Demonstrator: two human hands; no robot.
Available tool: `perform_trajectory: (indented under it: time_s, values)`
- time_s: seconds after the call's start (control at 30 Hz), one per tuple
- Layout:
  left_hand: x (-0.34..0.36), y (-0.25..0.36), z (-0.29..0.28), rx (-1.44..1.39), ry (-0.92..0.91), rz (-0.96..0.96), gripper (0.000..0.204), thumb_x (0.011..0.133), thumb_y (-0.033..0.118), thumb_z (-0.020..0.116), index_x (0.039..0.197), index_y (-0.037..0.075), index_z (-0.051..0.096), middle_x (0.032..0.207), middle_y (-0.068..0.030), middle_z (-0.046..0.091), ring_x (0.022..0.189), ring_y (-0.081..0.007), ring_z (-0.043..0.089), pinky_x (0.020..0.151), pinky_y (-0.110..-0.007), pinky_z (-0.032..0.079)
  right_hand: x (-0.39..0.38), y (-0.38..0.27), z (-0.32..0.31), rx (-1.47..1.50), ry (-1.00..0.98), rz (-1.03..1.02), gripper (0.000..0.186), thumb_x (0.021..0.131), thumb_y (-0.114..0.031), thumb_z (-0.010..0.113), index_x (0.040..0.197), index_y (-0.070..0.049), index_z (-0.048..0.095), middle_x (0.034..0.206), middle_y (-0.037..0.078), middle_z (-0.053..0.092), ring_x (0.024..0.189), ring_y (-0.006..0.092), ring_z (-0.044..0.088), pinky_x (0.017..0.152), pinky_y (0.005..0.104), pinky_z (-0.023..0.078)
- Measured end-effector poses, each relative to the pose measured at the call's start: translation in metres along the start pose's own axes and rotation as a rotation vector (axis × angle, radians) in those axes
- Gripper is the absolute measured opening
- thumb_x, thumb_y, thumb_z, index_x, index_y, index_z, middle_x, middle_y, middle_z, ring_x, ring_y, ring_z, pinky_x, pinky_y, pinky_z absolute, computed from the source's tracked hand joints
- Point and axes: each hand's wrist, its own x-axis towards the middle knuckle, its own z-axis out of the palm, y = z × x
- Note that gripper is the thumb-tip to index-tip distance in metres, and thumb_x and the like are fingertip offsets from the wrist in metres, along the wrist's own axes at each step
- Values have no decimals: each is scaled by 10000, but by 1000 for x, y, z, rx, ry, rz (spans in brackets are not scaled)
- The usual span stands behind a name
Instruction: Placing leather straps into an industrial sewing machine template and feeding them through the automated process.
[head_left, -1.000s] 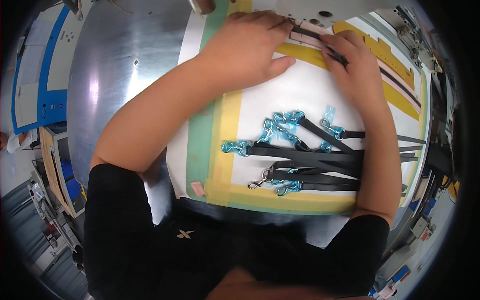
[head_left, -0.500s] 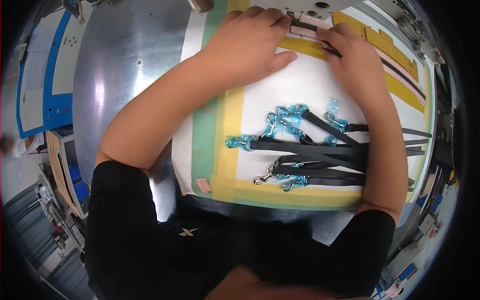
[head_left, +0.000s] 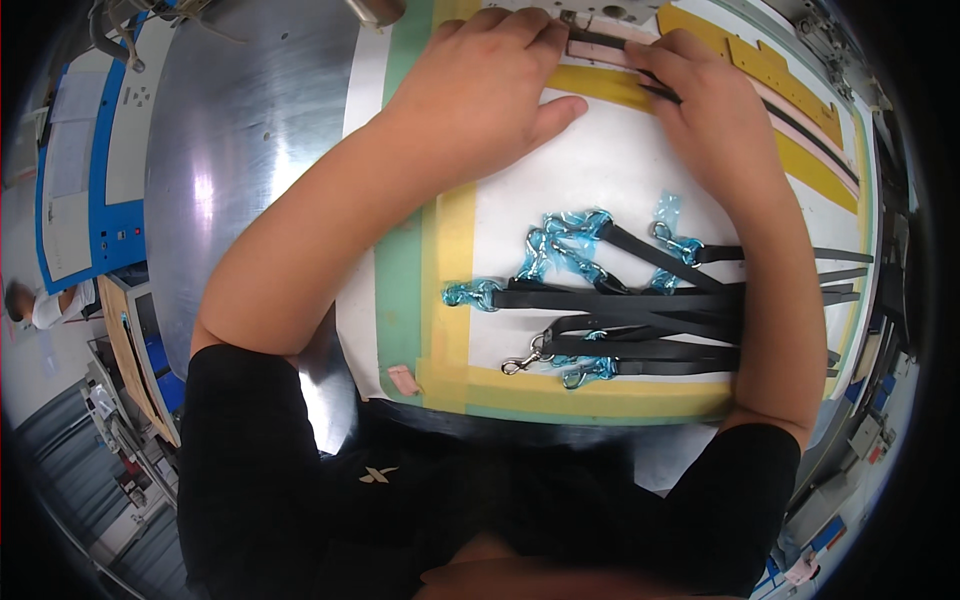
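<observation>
While we lean over the bench (head_left: 225,130), both our arms reach up to its far side. The thin black strap (head_left: 600,39) is up there at one o'clock, on top of a pink strip (head_left: 600,53). It is long and skinny, and its long way runs from ten o'clock down to four o'clock. One bit of it shows between our two hands. From our left hand (head_left: 490,85) that bit is at two o'clock, and from our right hand (head_left: 708,105) it is at ten o'clock. Both hands are close to it, so neither one is clearly nearer.

Our left hand lies palm down and loosely open, with its thumb stuck out. Its fingertips are right by the strap, but we cannot tell if they press on it. Our right hand is curled almost closed, and its thumb and finger look like they pinch the strap. A dark end (head_left: 660,92) pokes out by them.

A yellow strip (head_left: 600,86) runs along the near side of the pink one. On the white sheet (head_left: 610,150), at five o'clock from our left hand, lies a pile of black straps (head_left: 630,300). Most of their clips have blue wrap (head_left: 461,293) on, but one bare clip (head_left: 522,362) points to eight o'clock.
</observation>
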Motion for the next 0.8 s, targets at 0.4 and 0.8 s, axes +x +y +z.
perform_trajectory:
  time_s: [0.4,0.8]
  values:
    - [-1,1,-2,18,-14,-20,583,974,448,663,1382,34,618,1431,-166,600,1317,-366,566,1122,-479,437,0,-1,-2,-4,-52,48,393,859,-47,627,1239,-78,725,1149,122,686,1021,351,673,929,436,521]
    - [1,1,-1,27,0,-19,587,966,455,669,1376,37,622,1427,-169,602,1309,-371,569,1112,-485,442,3,-4,-6,18,-51,10,387,858,-46,625,1230,-73,727,1137,122,686,1020,352,671,927,435,521]
